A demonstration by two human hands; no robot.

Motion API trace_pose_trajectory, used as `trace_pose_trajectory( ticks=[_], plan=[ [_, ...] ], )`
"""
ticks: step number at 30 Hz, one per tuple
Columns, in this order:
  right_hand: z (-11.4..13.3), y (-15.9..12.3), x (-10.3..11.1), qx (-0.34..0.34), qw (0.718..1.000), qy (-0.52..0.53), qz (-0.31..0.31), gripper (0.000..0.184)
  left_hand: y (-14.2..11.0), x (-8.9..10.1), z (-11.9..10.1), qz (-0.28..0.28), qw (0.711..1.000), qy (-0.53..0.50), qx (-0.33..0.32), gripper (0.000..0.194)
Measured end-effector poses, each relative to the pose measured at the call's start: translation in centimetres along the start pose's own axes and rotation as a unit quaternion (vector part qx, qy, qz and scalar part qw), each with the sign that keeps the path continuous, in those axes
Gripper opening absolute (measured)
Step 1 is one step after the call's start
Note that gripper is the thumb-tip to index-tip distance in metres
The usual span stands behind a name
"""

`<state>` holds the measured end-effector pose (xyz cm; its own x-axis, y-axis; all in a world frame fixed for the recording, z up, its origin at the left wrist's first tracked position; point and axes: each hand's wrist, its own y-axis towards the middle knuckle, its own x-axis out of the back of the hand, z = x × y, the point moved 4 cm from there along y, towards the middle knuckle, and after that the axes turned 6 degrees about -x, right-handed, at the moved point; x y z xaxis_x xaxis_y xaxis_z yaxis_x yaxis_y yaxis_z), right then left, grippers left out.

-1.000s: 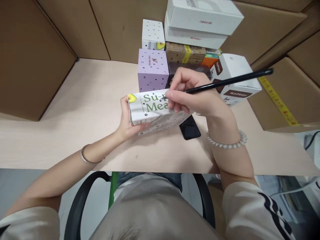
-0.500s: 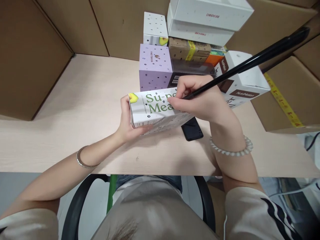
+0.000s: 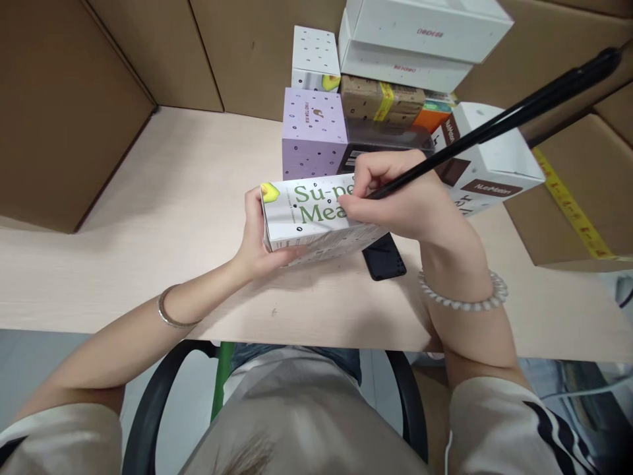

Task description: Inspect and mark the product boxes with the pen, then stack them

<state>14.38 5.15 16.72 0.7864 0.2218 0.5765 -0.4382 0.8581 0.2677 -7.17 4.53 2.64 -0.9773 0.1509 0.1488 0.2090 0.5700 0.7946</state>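
Observation:
My left hand is wrapped round the left end of a white carton, its thumb along the near side. Green "Su-per Mea…" lettering and an avocado picture mark the carton's top face. Between the thumb and fingers of my right hand is a pair of long black chopsticks, slanting up to the right. Their lower tips are hidden by my fingers at the carton's right end, so I cannot tell whether they touch it. My right hand covers part of the lettering.
A black phone lies on the pale table beside the carton. Behind stand a lilac box, a white avocado box, stacked white boxes and a NutriMotion box. Cardboard boxes border the right side.
The whole view has shifted slightly, so things appear a little further right. My hands keep the same hold on the carton and the chopsticks.

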Motion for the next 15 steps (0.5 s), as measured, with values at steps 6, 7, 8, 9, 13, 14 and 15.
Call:
trace_pose_trajectory(
  ticks=[6, 7, 8, 9, 13, 14, 15],
  plan=[
    [0.0, -1.7, 0.1, 0.021, 0.994, -0.014, -0.104, 0.038, 0.6, 0.2, 0.5, -0.014, 0.999, -0.031, -0.017, 0.103],
    [0.0, -2.7, 0.0, 0.032, 0.989, -0.013, -0.144, 0.036, 0.8, 0.3, 0.7, -0.020, 0.999, -0.039, -0.018, 0.103],
    [-0.1, -3.8, -0.1, 0.047, 0.982, -0.010, -0.184, 0.035, 0.8, 0.4, 0.9, -0.026, 0.998, -0.045, -0.019, 0.103],
    [-0.3, -5.0, -0.5, 0.066, 0.974, -0.008, -0.215, 0.033, 0.9, 0.6, 1.1, -0.031, 0.998, -0.048, -0.017, 0.102],
    [-2.4, -8.5, -2.9, 0.132, 0.967, -0.058, -0.211, 0.028, 0.9, 1.2, 1.8, -0.059, 0.997, -0.039, -0.001, 0.101],
    [-3.1, -8.9, -3.5, 0.146, 0.966, -0.079, -0.199, 0.029, 0.8, 1.3, 1.7, -0.067, 0.997, -0.036, 0.004, 0.101],
    [-3.7, -9.2, -4.0, 0.163, 0.963, -0.105, -0.189, 0.029, 0.7, 1.4, 1.6, -0.073, 0.997, -0.033, 0.009, 0.102]
  ],
)
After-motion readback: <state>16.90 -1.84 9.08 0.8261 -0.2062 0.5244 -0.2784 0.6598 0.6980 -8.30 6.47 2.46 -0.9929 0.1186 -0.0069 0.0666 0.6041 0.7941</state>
